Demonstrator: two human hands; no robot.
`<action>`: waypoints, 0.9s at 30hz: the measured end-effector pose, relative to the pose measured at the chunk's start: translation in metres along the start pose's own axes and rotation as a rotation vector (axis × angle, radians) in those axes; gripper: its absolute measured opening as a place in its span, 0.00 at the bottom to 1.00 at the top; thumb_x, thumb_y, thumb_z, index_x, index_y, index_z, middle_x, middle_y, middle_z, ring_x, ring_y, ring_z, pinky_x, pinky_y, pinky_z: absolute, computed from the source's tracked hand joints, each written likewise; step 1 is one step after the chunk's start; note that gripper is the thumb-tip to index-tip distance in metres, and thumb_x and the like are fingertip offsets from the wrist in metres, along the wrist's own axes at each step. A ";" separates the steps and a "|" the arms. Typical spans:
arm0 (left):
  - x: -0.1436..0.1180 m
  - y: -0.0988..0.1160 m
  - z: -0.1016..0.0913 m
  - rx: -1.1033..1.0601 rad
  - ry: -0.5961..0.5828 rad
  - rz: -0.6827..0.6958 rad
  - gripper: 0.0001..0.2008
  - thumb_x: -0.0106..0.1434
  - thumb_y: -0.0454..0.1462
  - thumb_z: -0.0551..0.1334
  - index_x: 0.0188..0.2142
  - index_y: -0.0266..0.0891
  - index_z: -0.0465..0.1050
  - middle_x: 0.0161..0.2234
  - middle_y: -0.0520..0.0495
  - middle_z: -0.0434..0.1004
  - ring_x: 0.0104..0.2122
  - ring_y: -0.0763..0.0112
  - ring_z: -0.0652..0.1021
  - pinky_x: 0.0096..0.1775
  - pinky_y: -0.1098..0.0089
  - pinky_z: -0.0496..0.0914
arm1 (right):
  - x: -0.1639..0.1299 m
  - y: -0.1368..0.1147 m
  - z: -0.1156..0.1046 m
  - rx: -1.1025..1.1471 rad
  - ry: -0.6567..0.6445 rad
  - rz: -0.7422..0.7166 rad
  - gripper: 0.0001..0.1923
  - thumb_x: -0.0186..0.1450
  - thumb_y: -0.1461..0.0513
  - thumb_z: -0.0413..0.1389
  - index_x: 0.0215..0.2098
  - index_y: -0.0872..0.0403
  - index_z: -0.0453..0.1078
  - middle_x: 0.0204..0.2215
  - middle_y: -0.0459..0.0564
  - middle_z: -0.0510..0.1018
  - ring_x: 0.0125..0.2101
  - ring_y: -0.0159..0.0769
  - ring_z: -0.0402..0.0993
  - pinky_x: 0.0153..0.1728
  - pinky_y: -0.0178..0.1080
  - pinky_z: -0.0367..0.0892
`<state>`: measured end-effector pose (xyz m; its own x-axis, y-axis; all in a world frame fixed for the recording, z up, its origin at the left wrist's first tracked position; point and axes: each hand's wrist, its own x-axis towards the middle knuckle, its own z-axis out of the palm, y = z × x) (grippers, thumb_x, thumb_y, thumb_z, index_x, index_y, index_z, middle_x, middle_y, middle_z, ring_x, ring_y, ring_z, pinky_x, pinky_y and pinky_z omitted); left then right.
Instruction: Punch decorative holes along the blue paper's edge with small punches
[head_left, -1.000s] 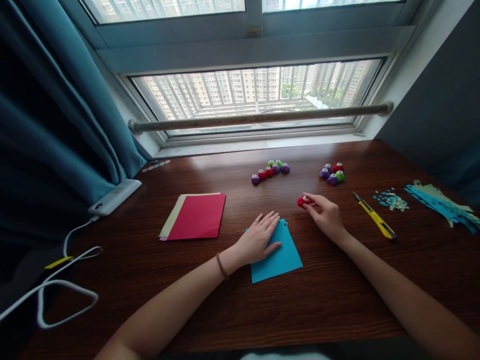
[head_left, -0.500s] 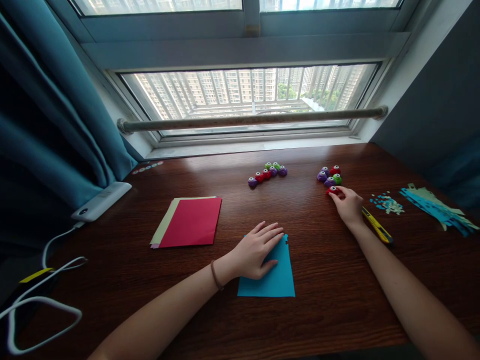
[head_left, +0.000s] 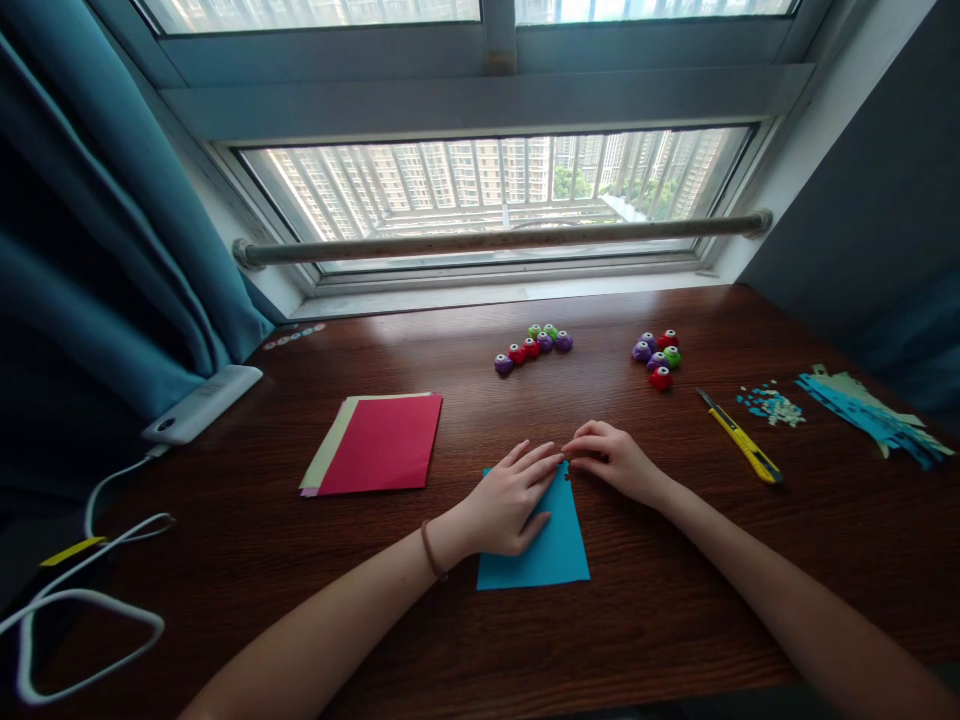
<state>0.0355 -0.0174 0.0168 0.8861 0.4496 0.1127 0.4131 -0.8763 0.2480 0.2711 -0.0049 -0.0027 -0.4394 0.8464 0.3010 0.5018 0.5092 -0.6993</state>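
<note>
A home craft desk by a high-rise window

We sit at a dark wooden desk [head_left: 675,620] under a window [head_left: 495,190] facing apartment towers, a teal curtain [head_left: 97,250] at the left, with coloured paper sheets [head_left: 375,442], small craft punches [head_left: 532,345] and a charging cable [head_left: 82,590].

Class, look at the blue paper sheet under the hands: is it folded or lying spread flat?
Spread flat. The blue paper sheet lies level on the wooden desk, with no visible crease; the left hand presses it down.

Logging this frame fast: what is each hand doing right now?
Left hand: open, flat on the blue paper.
Right hand: open, holding nothing, fingertips at the paper's top right corner.
</note>
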 end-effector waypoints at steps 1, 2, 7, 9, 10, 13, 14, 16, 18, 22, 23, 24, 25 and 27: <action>0.000 0.000 0.000 0.002 0.003 0.001 0.30 0.62 0.43 0.52 0.61 0.31 0.53 0.61 0.40 0.54 0.63 0.57 0.49 0.62 0.56 0.43 | 0.000 -0.001 0.003 -0.033 -0.021 -0.005 0.08 0.60 0.63 0.59 0.39 0.49 0.74 0.35 0.48 0.73 0.37 0.37 0.67 0.40 0.39 0.65; 0.000 0.001 0.000 0.003 0.005 0.002 0.30 0.62 0.43 0.52 0.60 0.31 0.54 0.60 0.40 0.55 0.63 0.57 0.49 0.62 0.56 0.43 | 0.000 -0.001 0.004 -0.063 -0.034 -0.003 0.08 0.60 0.64 0.59 0.38 0.49 0.74 0.34 0.48 0.73 0.37 0.37 0.67 0.41 0.40 0.64; 0.000 0.001 0.000 0.007 0.022 0.002 0.27 0.62 0.43 0.52 0.59 0.33 0.57 0.60 0.42 0.56 0.63 0.57 0.49 0.62 0.54 0.43 | 0.000 0.000 0.004 -0.096 -0.045 0.045 0.03 0.58 0.66 0.61 0.30 0.52 0.72 0.31 0.46 0.73 0.35 0.36 0.65 0.39 0.39 0.63; 0.000 0.001 0.000 0.019 0.029 -0.009 0.28 0.62 0.43 0.52 0.59 0.33 0.57 0.61 0.41 0.53 0.63 0.55 0.49 0.62 0.53 0.44 | 0.000 0.000 0.004 -0.099 -0.055 0.042 0.04 0.59 0.66 0.61 0.28 0.52 0.70 0.30 0.46 0.73 0.35 0.36 0.65 0.39 0.39 0.63; 0.000 0.001 0.000 0.025 0.031 -0.015 0.28 0.62 0.44 0.52 0.59 0.33 0.57 0.62 0.41 0.52 0.63 0.55 0.49 0.61 0.52 0.44 | -0.001 0.000 0.004 -0.100 -0.058 0.038 0.04 0.59 0.66 0.60 0.28 0.52 0.70 0.30 0.46 0.72 0.34 0.36 0.65 0.38 0.39 0.62; 0.000 0.002 -0.001 0.044 0.042 -0.018 0.27 0.62 0.44 0.52 0.58 0.33 0.58 0.61 0.42 0.53 0.62 0.54 0.50 0.61 0.51 0.45 | -0.001 0.000 0.004 -0.095 -0.045 0.038 0.05 0.59 0.67 0.59 0.29 0.53 0.69 0.31 0.46 0.71 0.35 0.36 0.64 0.38 0.38 0.62; 0.000 0.002 0.000 0.052 0.049 -0.018 0.27 0.62 0.44 0.52 0.58 0.33 0.59 0.61 0.42 0.54 0.62 0.54 0.50 0.61 0.51 0.45 | -0.002 -0.001 0.004 -0.089 -0.037 0.044 0.05 0.60 0.68 0.59 0.29 0.53 0.68 0.31 0.46 0.71 0.35 0.36 0.64 0.37 0.38 0.62; -0.001 0.002 0.001 0.068 0.073 -0.019 0.26 0.61 0.43 0.52 0.57 0.32 0.61 0.60 0.42 0.56 0.62 0.54 0.52 0.61 0.51 0.45 | -0.002 -0.002 0.004 -0.078 -0.016 0.061 0.06 0.60 0.68 0.58 0.28 0.53 0.67 0.31 0.46 0.70 0.34 0.35 0.64 0.36 0.38 0.62; -0.002 0.002 0.004 0.087 0.109 -0.018 0.25 0.61 0.42 0.52 0.55 0.31 0.63 0.58 0.42 0.60 0.61 0.54 0.53 0.61 0.52 0.45 | -0.002 -0.003 0.004 -0.070 0.001 0.076 0.06 0.60 0.68 0.58 0.29 0.54 0.66 0.31 0.46 0.69 0.34 0.35 0.64 0.36 0.38 0.62; -0.002 0.001 0.008 0.108 0.177 -0.002 0.23 0.61 0.40 0.52 0.53 0.30 0.65 0.56 0.41 0.64 0.60 0.55 0.56 0.61 0.53 0.47 | -0.002 -0.007 0.007 -0.088 -0.002 0.053 0.04 0.61 0.67 0.57 0.31 0.52 0.69 0.33 0.46 0.71 0.36 0.36 0.64 0.38 0.38 0.62; -0.002 0.001 0.009 0.108 0.184 0.001 0.23 0.62 0.40 0.52 0.53 0.30 0.65 0.55 0.41 0.65 0.60 0.55 0.57 0.61 0.53 0.48 | -0.002 -0.008 0.008 -0.103 -0.007 0.044 0.03 0.61 0.66 0.58 0.32 0.51 0.70 0.33 0.46 0.71 0.36 0.36 0.64 0.39 0.39 0.62; -0.002 0.001 0.009 0.107 0.187 0.003 0.22 0.62 0.40 0.52 0.53 0.31 0.65 0.55 0.41 0.66 0.60 0.56 0.58 0.61 0.53 0.48 | -0.002 -0.008 0.010 -0.120 -0.010 0.039 0.03 0.61 0.65 0.58 0.32 0.50 0.71 0.33 0.45 0.72 0.36 0.36 0.64 0.39 0.39 0.62; -0.002 0.001 0.009 0.105 0.189 0.003 0.22 0.62 0.40 0.52 0.53 0.31 0.65 0.54 0.40 0.66 0.59 0.56 0.59 0.61 0.53 0.49 | -0.002 -0.009 0.012 -0.136 -0.012 0.041 0.03 0.61 0.64 0.59 0.32 0.50 0.71 0.33 0.45 0.72 0.36 0.37 0.63 0.39 0.39 0.62; -0.002 0.001 0.009 0.108 0.195 0.000 0.22 0.62 0.40 0.52 0.53 0.31 0.65 0.53 0.40 0.67 0.59 0.56 0.59 0.61 0.53 0.50 | -0.001 -0.010 0.014 -0.156 -0.016 0.053 0.03 0.61 0.64 0.59 0.30 0.50 0.71 0.33 0.45 0.73 0.35 0.37 0.63 0.39 0.39 0.62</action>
<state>0.0359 -0.0204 0.0085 0.8332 0.4651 0.2992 0.4422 -0.8852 0.1447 0.2564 -0.0133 -0.0052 -0.4204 0.8706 0.2554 0.6336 0.4832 -0.6041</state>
